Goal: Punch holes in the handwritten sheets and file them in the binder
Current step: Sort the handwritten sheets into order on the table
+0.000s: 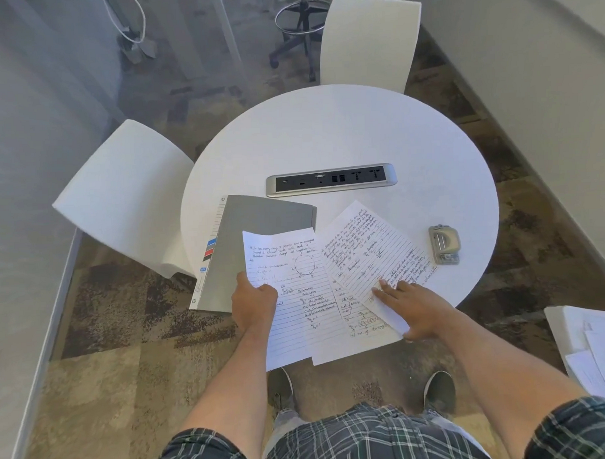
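Three handwritten lined sheets lie fanned at the near edge of the round white table [342,125]. My left hand [252,303] grips the left sheet [293,298] by its left edge, thumb on top. Flat on the tilted right sheet [370,247] rests my right hand [413,308], its fingers spread over the sheet's lower corner. A middle sheet [352,327] lies partly under both. The grey binder [257,237] lies closed at the left, overhanging the table edge. A grey hole punch [444,244] sits to the right of the sheets, apart from both hands.
A silver power and socket strip [330,179] is set into the table's middle. White chairs stand at the left [121,191] and far side [370,38]. More papers lie on a white surface [593,349] at the right edge.
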